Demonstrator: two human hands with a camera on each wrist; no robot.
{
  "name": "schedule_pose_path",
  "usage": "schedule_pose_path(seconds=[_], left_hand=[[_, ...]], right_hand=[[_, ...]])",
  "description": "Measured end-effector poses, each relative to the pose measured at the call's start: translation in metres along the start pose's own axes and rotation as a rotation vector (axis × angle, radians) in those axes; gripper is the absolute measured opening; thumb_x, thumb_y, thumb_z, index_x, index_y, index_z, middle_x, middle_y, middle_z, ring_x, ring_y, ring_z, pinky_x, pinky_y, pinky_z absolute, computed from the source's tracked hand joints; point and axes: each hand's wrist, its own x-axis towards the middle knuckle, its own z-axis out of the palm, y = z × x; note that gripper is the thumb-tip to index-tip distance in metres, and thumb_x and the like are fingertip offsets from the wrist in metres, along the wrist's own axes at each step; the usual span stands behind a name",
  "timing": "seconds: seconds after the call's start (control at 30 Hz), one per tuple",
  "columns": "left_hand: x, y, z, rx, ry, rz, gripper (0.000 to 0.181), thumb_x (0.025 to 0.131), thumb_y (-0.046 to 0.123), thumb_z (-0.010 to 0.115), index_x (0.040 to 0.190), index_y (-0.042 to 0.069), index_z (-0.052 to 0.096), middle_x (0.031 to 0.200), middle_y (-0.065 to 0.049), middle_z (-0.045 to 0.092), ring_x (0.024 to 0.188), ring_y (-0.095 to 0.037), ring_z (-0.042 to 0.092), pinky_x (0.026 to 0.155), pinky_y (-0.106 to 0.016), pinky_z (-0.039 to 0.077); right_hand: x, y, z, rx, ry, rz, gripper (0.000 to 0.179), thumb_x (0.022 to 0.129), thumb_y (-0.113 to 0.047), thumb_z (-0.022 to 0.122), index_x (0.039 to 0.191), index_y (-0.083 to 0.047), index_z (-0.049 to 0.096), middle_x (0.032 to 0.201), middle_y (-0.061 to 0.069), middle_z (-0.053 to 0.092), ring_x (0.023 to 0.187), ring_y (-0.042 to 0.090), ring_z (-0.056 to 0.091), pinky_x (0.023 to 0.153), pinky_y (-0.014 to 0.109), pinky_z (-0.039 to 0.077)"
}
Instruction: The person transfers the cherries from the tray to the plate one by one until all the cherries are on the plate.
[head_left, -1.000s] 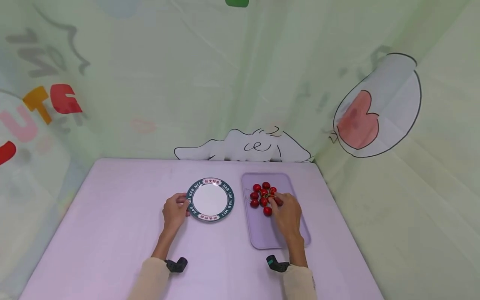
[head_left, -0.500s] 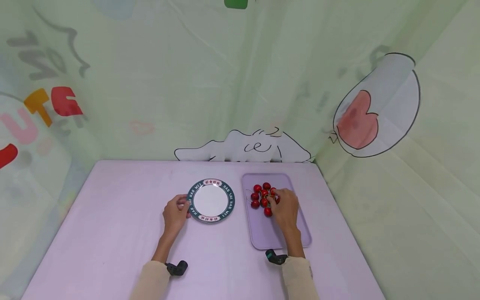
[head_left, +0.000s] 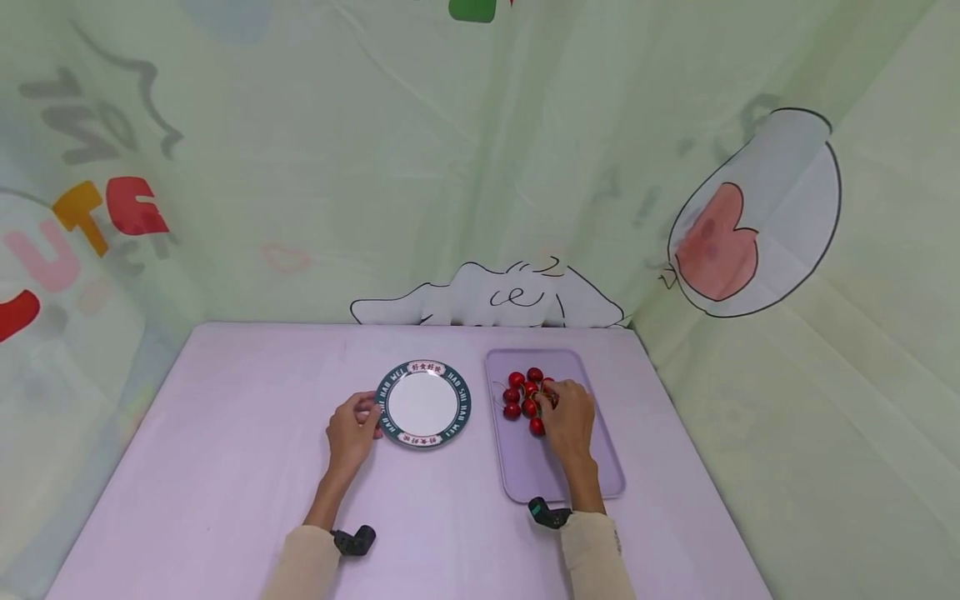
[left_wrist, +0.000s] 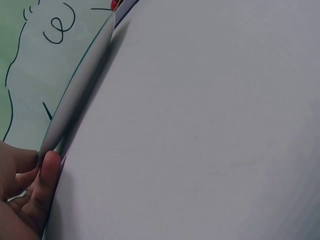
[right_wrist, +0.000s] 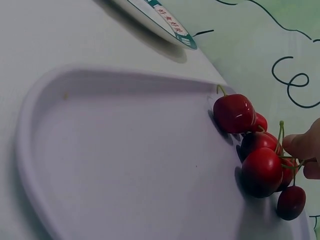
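My left hand (head_left: 350,432) pinches the left rim of a round white plate (head_left: 423,403) with a dark green lettered border. In the left wrist view the plate appears edge-on, its rim between thumb and fingers, and it casts a shadow on the table. My right hand (head_left: 570,421) reaches over a lilac tray (head_left: 531,477), its fingertips pinching at the stems of the red cherries (right_wrist: 261,170). One small dark cherry (right_wrist: 291,202) hangs from a stem near those fingertips. Part of the bunch is hidden under the right hand in the head view.
A pale pink-lilac table (head_left: 240,467) bears the plate and, to its right, the tray. Behind and beside the table hangs a light green printed curtain (head_left: 337,183). Each wrist wears a small black camera, the left camera (head_left: 354,541) and the right camera (head_left: 549,512).
The right hand has shifted slightly left over the cherries, its fingertips still among them. The left hand and plate keep their places; the whole head view has dropped a little.
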Motion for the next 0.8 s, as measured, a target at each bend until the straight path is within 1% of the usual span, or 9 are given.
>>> schedule_pose_path(seconds=[0.1,0.23,0.3,0.37,0.47,0.67,0.8], left_hand=[[0.0,-0.001,0.001,-0.001,0.004,0.006,0.033,0.109,0.012,0.065,0.14,0.001,0.068,0.118,-0.022,0.077,0.069,-0.013,0.071,0.059,-0.013,0.055],[-0.001,-0.001,0.001,-0.001,0.01,0.01,0.033,0.109,0.012,0.065,0.139,0.002,0.069,0.117,-0.021,0.077,0.068,-0.011,0.07,0.059,-0.014,0.055],[-0.001,-0.001,0.002,-0.001,0.015,0.013,0.033,0.108,0.012,0.066,0.139,0.002,0.069,0.116,-0.021,0.077,0.067,-0.01,0.07,0.058,-0.014,0.056],[-0.003,-0.001,0.002,-0.001,0.018,0.012,0.032,0.108,0.012,0.066,0.139,0.002,0.069,0.116,-0.02,0.077,0.067,-0.01,0.069,0.058,-0.015,0.056],[-0.004,-0.002,0.002,-0.001,0.023,0.01,0.032,0.108,0.011,0.066,0.139,0.002,0.07,0.116,-0.02,0.077,0.066,-0.009,0.069,0.059,-0.015,0.056],[-0.004,-0.004,0.001,0.005,0.022,0.018,0.033,0.109,0.012,0.065,0.139,0.002,0.069,0.117,-0.021,0.077,0.065,-0.01,0.069,0.059,-0.015,0.055],[-0.003,-0.004,0.001,0.006,0.023,0.022,0.033,0.108,0.012,0.065,0.139,0.002,0.069,0.116,-0.02,0.077,0.065,-0.011,0.069,0.058,-0.016,0.055]], right_hand=[[0.001,0.0,-0.001,0.003,0.006,0.002,0.025,0.09,-0.005,0.088,0.113,0.004,0.083,0.1,0.021,0.08,0.095,0.039,0.071,0.09,0.053,0.052],[0.001,-0.001,-0.005,0.028,0.015,0.009,0.023,0.092,-0.004,0.086,0.114,0.004,0.083,0.098,0.02,0.08,0.089,0.035,0.069,0.081,0.048,0.053],[0.001,-0.001,-0.006,0.04,0.016,0.026,0.022,0.093,-0.004,0.084,0.115,0.003,0.083,0.098,0.019,0.079,0.086,0.033,0.068,0.077,0.045,0.053],[0.001,0.002,-0.006,0.049,0.018,0.046,0.021,0.095,-0.004,0.083,0.115,0.003,0.083,0.099,0.019,0.08,0.086,0.032,0.07,0.076,0.044,0.054],[0.002,0.009,-0.004,0.056,0.03,0.072,0.021,0.096,-0.006,0.082,0.115,0.002,0.083,0.101,0.02,0.081,0.086,0.033,0.073,0.078,0.047,0.057],[0.008,0.021,-0.003,0.082,0.12,0.083,0.016,0.097,-0.008,0.079,0.11,0.001,0.085,0.094,0.019,0.083,0.078,0.033,0.076,0.077,0.053,0.057],[0.013,0.025,-0.005,0.107,0.186,0.081,0.016,0.098,-0.007,0.076,0.107,0.003,0.085,0.093,0.02,0.083,0.079,0.036,0.078,0.079,0.056,0.057]])
